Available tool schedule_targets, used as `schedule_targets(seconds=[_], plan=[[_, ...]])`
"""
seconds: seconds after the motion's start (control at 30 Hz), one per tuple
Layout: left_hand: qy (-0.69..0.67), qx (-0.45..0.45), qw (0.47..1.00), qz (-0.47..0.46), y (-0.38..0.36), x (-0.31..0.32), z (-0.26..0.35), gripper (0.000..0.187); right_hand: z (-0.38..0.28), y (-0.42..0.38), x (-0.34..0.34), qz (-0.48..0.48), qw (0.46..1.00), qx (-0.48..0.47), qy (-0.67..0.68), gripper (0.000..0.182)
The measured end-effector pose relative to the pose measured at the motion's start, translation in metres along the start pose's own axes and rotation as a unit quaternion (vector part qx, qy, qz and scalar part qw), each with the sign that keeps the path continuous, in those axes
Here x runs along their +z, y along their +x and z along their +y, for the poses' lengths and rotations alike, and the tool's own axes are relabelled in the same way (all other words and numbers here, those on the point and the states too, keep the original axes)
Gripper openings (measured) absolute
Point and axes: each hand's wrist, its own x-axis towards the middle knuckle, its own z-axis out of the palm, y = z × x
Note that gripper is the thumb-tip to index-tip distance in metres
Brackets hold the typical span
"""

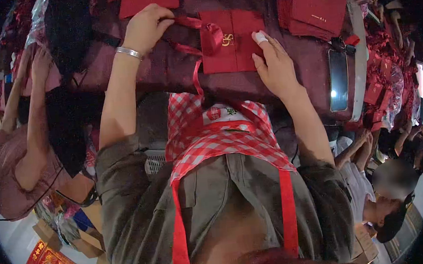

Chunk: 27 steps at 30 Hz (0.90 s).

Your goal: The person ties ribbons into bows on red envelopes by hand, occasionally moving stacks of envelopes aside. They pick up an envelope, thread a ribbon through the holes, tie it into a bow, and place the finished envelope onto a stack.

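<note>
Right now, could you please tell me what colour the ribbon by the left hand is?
The ribbon is red, shown best in the head view.

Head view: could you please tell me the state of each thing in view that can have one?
Red folder: flat, panels closed.
Red ribbon: loose, no bow tied.
Left hand: seems to pinch the ribbon.
Right hand: open, at the folder's right edge.
Folder stack: piled, slightly fanned.
Phone: face up; lit or reflecting, unclear.
Apron: worn.
</note>
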Motion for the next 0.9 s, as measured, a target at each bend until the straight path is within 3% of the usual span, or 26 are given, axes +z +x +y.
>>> schedule_targets(seconds=[0.23,0.47,0.63,0.83,0.9], plan=[[-0.053,0.011,0.999,-0.003,-0.015,-0.013,0.0,0.015,0.003,-0.002,0.0,0.002,1.0,-0.007,-0.009,0.041],[-0.073,-0.056,0.996,-0.013,-0.028,-0.019,0.002,0.011,0.002,0.0,-0.002,0.004,1.0,-0.006,-0.003,0.043],[-0.09,0.063,0.994,-0.015,-0.03,-0.016,-0.001,0.014,0.004,-0.001,0.0,0.008,1.0,-0.013,0.002,0.042],[-0.105,0.054,0.989,-0.095,-0.038,-0.028,0.006,0.018,0.001,0.0,-0.002,0.002,1.0,-0.008,-0.005,0.043],[-0.071,0.058,0.993,-0.079,-0.044,-0.032,0.018,0.021,-0.001,0.001,-0.004,0.001,1.0,-0.009,0.006,0.042]])
